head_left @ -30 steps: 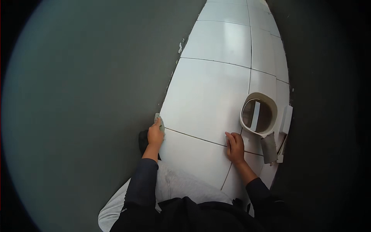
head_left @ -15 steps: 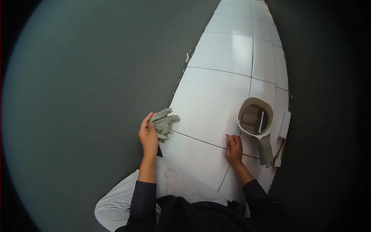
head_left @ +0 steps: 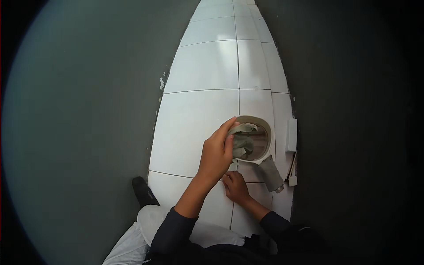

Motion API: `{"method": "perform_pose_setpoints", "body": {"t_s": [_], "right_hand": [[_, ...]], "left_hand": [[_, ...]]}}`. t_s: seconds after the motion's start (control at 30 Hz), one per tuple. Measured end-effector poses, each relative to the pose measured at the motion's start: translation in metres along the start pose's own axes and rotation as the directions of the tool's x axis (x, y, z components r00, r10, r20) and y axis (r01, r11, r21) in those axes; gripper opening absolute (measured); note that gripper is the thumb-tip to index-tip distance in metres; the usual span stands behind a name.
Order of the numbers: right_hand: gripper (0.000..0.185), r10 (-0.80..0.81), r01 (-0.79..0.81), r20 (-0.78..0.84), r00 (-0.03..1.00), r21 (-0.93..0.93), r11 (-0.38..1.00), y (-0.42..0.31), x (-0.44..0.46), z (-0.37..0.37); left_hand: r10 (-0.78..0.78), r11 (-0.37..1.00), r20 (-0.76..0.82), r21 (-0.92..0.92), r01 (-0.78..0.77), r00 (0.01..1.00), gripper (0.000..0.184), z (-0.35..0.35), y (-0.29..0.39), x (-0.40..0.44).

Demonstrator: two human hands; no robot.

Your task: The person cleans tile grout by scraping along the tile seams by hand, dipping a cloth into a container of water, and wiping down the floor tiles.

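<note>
My left hand (head_left: 215, 150) grips a crumpled grey-green cloth (head_left: 243, 148) and holds it over the near-left part of a white dipper's mouth. The dipper (head_left: 267, 132) contains dark, reflective liquid, and its handle (head_left: 270, 174), wrapped in grey, points down and right. Whether the cloth touches the liquid is not clear. Close below my left wrist, my right hand (head_left: 237, 187) is at the white tiles with its fingers curled. What lies inside those fingers, if anything, is hidden.
White floor tiles (head_left: 198, 123) run forward in a strip between dark grey surfaces (head_left: 88, 110). A white block (head_left: 291, 134) and a thin tool with a pale end (head_left: 293, 180) lie at the right edge. A dark shoe (head_left: 143, 192) shows at lower left.
My left hand has carried the cloth rightward from the strip's left edge to over the dipper. My right hand stays low near the tiles, its fingers still curled. The camera view has shifted right.
</note>
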State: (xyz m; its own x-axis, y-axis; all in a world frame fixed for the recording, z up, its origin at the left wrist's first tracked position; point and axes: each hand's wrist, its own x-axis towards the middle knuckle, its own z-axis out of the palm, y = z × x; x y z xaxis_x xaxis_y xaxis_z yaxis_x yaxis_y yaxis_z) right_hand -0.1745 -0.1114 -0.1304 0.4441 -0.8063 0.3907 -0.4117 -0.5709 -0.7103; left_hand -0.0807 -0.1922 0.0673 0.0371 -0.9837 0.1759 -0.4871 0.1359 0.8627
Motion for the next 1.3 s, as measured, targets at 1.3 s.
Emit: {"method": "perform_pose_setpoints", "body": {"t_s": [1.3], "right_hand": [[0.024,-0.014,0.003,0.118,0.993,0.09,0.996,0.002,-0.002,0.008]], "left_hand": [[-0.201,0.87,0.408,0.492,-0.029,0.891,0.029,0.1,-0.091,0.032]]}}
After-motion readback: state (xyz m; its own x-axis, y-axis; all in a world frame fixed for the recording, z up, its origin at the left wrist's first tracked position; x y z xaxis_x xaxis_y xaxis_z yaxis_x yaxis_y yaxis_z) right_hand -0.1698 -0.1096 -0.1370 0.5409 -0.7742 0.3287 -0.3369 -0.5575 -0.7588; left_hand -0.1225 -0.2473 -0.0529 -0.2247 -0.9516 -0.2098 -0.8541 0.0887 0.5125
